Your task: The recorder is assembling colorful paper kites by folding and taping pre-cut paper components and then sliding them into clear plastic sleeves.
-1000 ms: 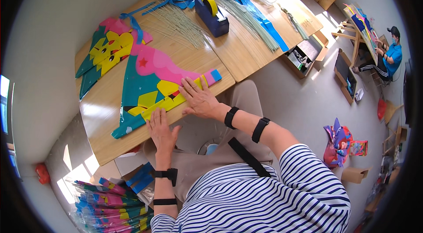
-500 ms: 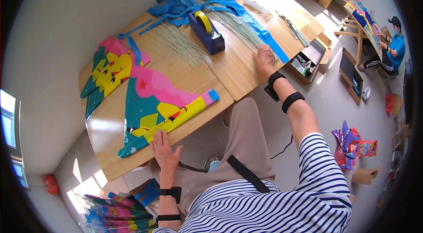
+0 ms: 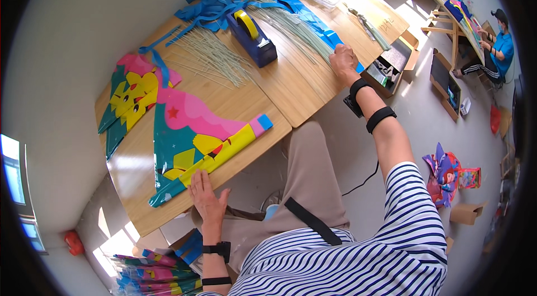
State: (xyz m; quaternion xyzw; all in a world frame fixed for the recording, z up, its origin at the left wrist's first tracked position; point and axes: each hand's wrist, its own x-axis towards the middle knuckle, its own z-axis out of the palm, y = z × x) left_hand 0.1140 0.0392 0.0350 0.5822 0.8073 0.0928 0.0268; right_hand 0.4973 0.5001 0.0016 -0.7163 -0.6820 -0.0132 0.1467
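On the desk point(image 3: 299, 92), a folded plastic sheet point(image 3: 193, 139) lay partly under the spread left grip point(image 3: 207, 198); the right grip point(image 3: 344, 62) curled at thin rods point(image 3: 291, 30), whether pinching, unclear.

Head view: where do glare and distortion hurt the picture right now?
In the head view, sunlight washes out the far right part of the table; also in the head view, small white glints mark the left edge of the patterned plastic sheet; straight edges bow toward the head view's black rim; the right hand's fingertips are hard to make out there.
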